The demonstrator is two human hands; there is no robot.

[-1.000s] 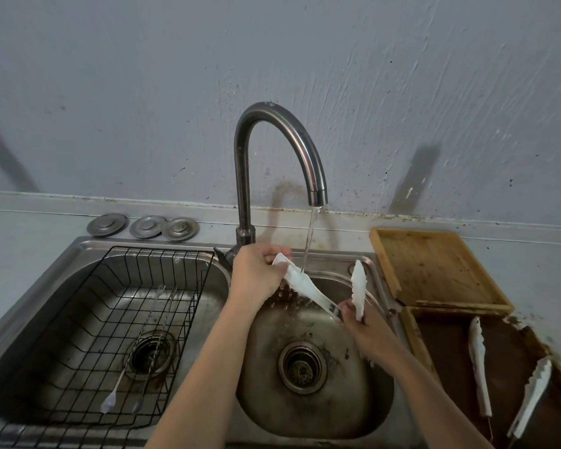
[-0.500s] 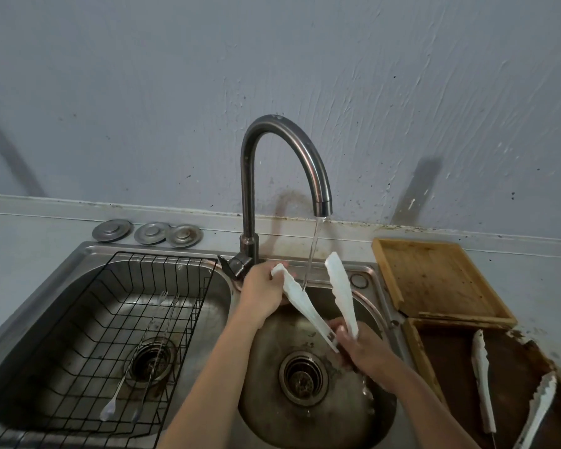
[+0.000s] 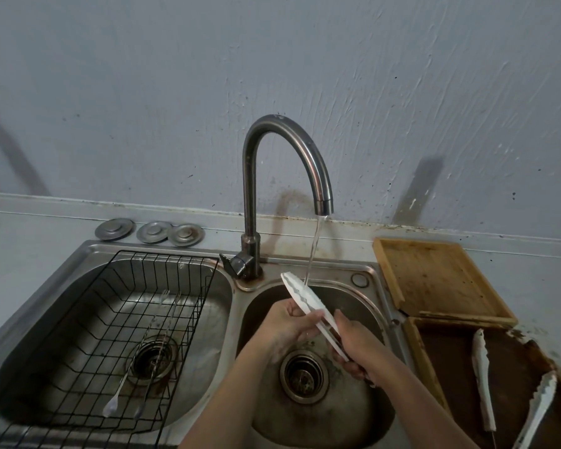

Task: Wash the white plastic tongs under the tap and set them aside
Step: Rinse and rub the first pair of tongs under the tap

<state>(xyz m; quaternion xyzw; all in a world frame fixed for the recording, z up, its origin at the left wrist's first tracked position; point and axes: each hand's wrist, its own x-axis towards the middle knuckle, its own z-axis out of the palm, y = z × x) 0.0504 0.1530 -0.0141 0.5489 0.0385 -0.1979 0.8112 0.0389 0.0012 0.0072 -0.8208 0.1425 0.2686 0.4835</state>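
Whereas half a second ago their arms stood splayed, the white plastic tongs [image 3: 308,303] now lie squeezed together under the curved steel tap [image 3: 308,166], left hand [image 3: 285,325] pinching the middle, right hand [image 3: 357,345] gripping the hinge end, suggesting rinsing continues.

Brushed metal on the tap [image 3: 252,176], dull sheen along its curve. The tongs [image 3: 308,301] are white plastic, smooth and wet — ridged along the edges. The sink [image 3: 363,273] is stainless steel, stained and scuffed, rust-brown round the tap base. Thin black coated wire for the rack [image 3: 117,306]. The wooden tray [image 3: 434,280] looks matt, worn, darkened at the rim — the wall [image 3: 402,92] rough, streaky paint.
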